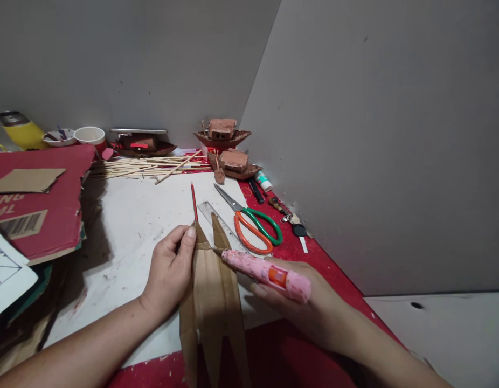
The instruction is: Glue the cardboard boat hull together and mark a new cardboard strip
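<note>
My left hand (171, 272) grips the left side of a folded brown cardboard piece (213, 302) with pointed tips, thumb pressed near its top. My right hand (302, 307) is closed round a pink glue gun (265, 274) whose nozzle touches the cardboard near the upper fold. The cardboard stands over a white sheet (136, 226) on the red table (290, 350).
Orange-and-green scissors (253, 223), a clear ruler (219, 218) and a red pencil (194, 202) lie just beyond. Wooden sticks (148, 166), small brown model boats (223, 134), cups (90, 136) and red cardboard (39, 199) sit further back and left. Grey walls close the right.
</note>
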Demonstrator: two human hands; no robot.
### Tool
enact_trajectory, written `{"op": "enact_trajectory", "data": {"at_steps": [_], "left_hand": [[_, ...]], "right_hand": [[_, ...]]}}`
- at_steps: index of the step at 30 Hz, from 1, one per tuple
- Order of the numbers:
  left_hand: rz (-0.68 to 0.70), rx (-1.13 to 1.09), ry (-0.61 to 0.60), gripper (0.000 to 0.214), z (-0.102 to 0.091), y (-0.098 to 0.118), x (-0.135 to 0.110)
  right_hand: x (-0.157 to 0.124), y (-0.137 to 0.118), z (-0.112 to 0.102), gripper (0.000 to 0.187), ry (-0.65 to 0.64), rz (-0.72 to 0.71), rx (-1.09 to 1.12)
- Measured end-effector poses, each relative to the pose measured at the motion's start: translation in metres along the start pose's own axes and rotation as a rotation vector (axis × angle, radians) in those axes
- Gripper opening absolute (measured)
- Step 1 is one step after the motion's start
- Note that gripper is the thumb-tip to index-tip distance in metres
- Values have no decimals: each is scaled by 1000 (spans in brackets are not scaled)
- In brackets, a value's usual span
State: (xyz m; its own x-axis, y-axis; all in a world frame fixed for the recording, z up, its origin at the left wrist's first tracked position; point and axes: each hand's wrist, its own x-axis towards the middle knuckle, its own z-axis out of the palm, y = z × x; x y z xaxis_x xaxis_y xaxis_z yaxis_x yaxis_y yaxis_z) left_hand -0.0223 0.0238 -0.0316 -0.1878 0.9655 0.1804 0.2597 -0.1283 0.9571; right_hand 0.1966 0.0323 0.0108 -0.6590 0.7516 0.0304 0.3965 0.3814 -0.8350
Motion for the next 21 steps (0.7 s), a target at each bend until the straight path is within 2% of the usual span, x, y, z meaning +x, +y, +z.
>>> {"op": "enact_trajectory", "data": {"at_steps": [2, 5, 7, 9, 11, 13, 18, 21], "left_hand": [[-29, -23, 11, 32, -1, -1, 2], [-85, -66, 21, 33, -2, -3, 5], [-106, -78, 20, 34, -2, -4, 5], [-112, -78, 16, 34, -2, -5, 4], [-108, -69, 11, 33, -2, -5, 3], [-98, -60, 3, 30, -2, -4, 1], [-89, -46, -6, 27, -2, 3, -1], [-87, -81, -8, 27, -1, 5, -3]], "right_hand": [[-2, 0, -4, 39, 50, -19, -14], [-1, 7, -11, 42, 199, -3, -94], [3, 15, -15, 43, 298, 65, -269], [8, 24, -16, 43, 340, 190, -499], [14, 31, -16, 39, 322, 303, -689], [17, 35, -15, 31, 277, 341, -799], [20, 35, -10, 30, 202, 245, -852], [19, 37, -10, 33, 182, 239, -817]]}}
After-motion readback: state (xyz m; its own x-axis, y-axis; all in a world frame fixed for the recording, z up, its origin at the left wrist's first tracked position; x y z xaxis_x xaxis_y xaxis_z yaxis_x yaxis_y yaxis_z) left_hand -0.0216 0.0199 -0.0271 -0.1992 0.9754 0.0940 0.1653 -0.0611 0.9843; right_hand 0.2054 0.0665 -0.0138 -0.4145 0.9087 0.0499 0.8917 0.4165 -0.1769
